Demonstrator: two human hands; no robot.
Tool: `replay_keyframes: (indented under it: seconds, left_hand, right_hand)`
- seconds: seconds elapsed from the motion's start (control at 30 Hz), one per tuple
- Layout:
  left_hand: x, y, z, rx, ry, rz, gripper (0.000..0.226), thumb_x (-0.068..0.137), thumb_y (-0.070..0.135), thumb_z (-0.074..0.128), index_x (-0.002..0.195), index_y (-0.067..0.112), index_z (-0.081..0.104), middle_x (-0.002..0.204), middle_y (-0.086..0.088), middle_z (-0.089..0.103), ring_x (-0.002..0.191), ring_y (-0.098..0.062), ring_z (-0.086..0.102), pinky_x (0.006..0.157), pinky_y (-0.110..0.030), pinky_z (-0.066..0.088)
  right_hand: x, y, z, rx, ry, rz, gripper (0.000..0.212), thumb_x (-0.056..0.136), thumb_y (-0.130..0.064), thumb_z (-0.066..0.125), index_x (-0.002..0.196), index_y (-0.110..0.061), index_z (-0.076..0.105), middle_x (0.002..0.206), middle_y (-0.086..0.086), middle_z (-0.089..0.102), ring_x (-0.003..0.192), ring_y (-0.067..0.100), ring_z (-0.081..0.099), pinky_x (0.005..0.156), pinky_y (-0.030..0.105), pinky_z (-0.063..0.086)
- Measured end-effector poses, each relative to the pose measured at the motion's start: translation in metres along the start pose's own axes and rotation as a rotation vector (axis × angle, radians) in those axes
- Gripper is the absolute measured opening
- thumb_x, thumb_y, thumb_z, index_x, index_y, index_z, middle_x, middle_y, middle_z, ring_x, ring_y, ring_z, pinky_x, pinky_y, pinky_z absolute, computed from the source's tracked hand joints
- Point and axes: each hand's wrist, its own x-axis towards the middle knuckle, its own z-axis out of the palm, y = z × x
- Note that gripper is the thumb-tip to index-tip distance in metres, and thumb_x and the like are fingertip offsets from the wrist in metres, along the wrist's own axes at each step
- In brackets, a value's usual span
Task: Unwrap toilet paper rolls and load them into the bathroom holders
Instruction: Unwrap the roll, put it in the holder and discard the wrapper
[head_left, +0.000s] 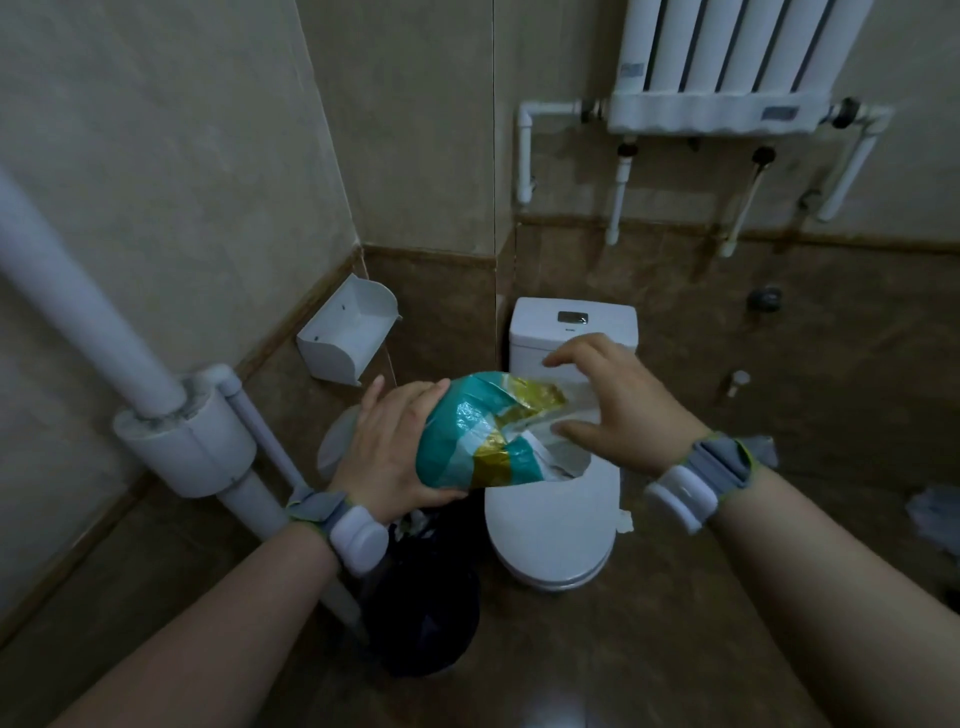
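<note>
A toilet paper roll (480, 436) in a teal, gold and white plastic wrapper is held in front of me, above the toilet. My left hand (395, 452) grips its left end. My right hand (613, 405) is at the torn right end, thumb and fingers curled around the loose wrapper flap; whether it pinches the flap is hard to tell. White paper shows inside the torn opening. A white wall-mounted paper holder (345, 332) hangs on the left wall with its lid up and nothing inside.
A white toilet (550, 540) with its lid down stands below my hands. A dark bin (426, 603) with a black liner sits left of it. A thick white pipe (93, 332) runs down the left wall. A radiator (727, 67) hangs on the far wall.
</note>
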Motion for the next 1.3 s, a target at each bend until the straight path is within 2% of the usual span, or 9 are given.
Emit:
replay_keyframes:
  seconds: [0.17, 0.3, 0.53, 0.67, 0.83, 0.93, 1.03, 1.17, 1.3]
  left_hand:
    - [0.005, 0.009, 0.003, -0.055, -0.022, 0.064, 0.112, 0.052, 0.060, 0.078, 0.140, 0.015, 0.026, 0.130, -0.012, 0.054, 0.123, -0.027, 0.051, 0.116, -0.047, 0.004]
    - [0.004, 0.011, 0.004, -0.094, -0.035, 0.067, 0.111, 0.053, 0.067, 0.071, 0.141, 0.017, 0.023, 0.130, -0.011, 0.055, 0.123, -0.021, 0.046, 0.116, -0.038, -0.001]
    - [0.003, 0.009, 0.008, -0.010, 0.018, -0.031, 0.114, 0.051, 0.060, 0.079, 0.142, 0.009, 0.033, 0.129, -0.012, 0.056, 0.122, -0.030, 0.053, 0.115, -0.054, 0.011]
    - [0.004, 0.015, 0.012, 0.042, 0.074, -0.079, 0.112, 0.051, 0.058, 0.079, 0.140, 0.015, 0.027, 0.125, -0.014, 0.058, 0.118, -0.031, 0.055, 0.113, -0.058, 0.016]
    - [0.009, 0.029, 0.024, 0.104, 0.071, -0.048, 0.114, 0.049, 0.056, 0.081, 0.139, 0.019, 0.023, 0.122, -0.015, 0.059, 0.115, -0.033, 0.058, 0.112, -0.056, 0.014]
    - [0.012, 0.031, 0.032, 0.141, 0.066, -0.098, 0.114, 0.050, 0.057, 0.079, 0.140, 0.021, 0.021, 0.122, -0.013, 0.059, 0.116, -0.032, 0.056, 0.113, -0.052, 0.009]
    - [0.015, 0.028, 0.039, 0.118, 0.061, -0.196, 0.113, 0.050, 0.063, 0.074, 0.141, 0.021, 0.022, 0.121, -0.011, 0.058, 0.117, -0.030, 0.055, 0.114, -0.052, 0.011]
    - [0.019, 0.030, 0.044, -0.008, -0.055, -0.456, 0.118, 0.049, 0.075, 0.066, 0.145, 0.026, 0.018, 0.137, -0.002, 0.049, 0.129, -0.022, 0.044, 0.116, -0.050, 0.009]
    - [0.023, 0.034, 0.048, -0.348, -0.097, -0.673, 0.116, 0.046, 0.068, 0.074, 0.142, 0.030, 0.020, 0.141, -0.002, 0.047, 0.129, -0.026, 0.045, 0.114, -0.048, 0.027]
  right_hand:
    - [0.010, -0.012, 0.011, -0.147, -0.069, -0.090, 0.051, 0.077, -0.032, 0.066, 0.124, -0.028, 0.047, 0.126, 0.002, 0.048, 0.113, 0.022, 0.046, 0.094, 0.041, 0.043]
    - [0.010, -0.002, 0.005, -0.049, 0.127, -0.117, 0.022, 0.078, -0.011, 0.062, 0.099, -0.018, 0.067, 0.098, 0.006, 0.067, 0.091, 0.026, 0.062, 0.074, 0.039, 0.051]
    - [0.008, -0.004, -0.004, 0.384, 0.380, 0.323, 0.021, 0.084, -0.038, 0.060, 0.079, -0.018, 0.064, 0.075, 0.002, 0.065, 0.071, 0.016, 0.061, 0.071, 0.044, 0.055]
    - [-0.002, -0.026, -0.002, 0.476, -0.061, 0.405, 0.057, 0.077, -0.069, 0.046, 0.091, -0.018, 0.068, 0.088, 0.004, 0.071, 0.082, 0.017, 0.067, 0.081, 0.047, 0.056]
    - [0.004, -0.033, 0.004, 0.713, -0.261, 0.543, 0.038, 0.080, -0.039, 0.067, 0.105, -0.011, 0.064, 0.106, 0.008, 0.069, 0.096, 0.021, 0.067, 0.091, 0.042, 0.054]
    - [0.003, -0.026, 0.002, 0.951, -0.169, 0.507, 0.022, 0.084, -0.019, 0.065, 0.104, -0.011, 0.063, 0.106, 0.011, 0.069, 0.098, 0.024, 0.066, 0.090, 0.040, 0.054]
    - [0.002, -0.018, 0.001, 0.968, -0.033, 0.411, 0.006, 0.087, -0.008, 0.059, 0.087, -0.014, 0.058, 0.088, 0.016, 0.065, 0.079, 0.022, 0.064, 0.070, 0.029, 0.056]
    - [-0.002, 0.001, 0.010, 0.905, 0.382, 0.465, 0.011, 0.090, -0.014, 0.056, 0.086, -0.024, 0.057, 0.069, -0.004, 0.056, 0.061, 0.001, 0.056, 0.060, 0.016, 0.049]
    - [-0.019, 0.000, 0.038, 0.748, 0.266, 0.500, 0.009, 0.085, -0.023, 0.062, 0.093, -0.021, 0.057, 0.076, 0.000, 0.059, 0.072, 0.012, 0.059, 0.069, 0.031, 0.051]
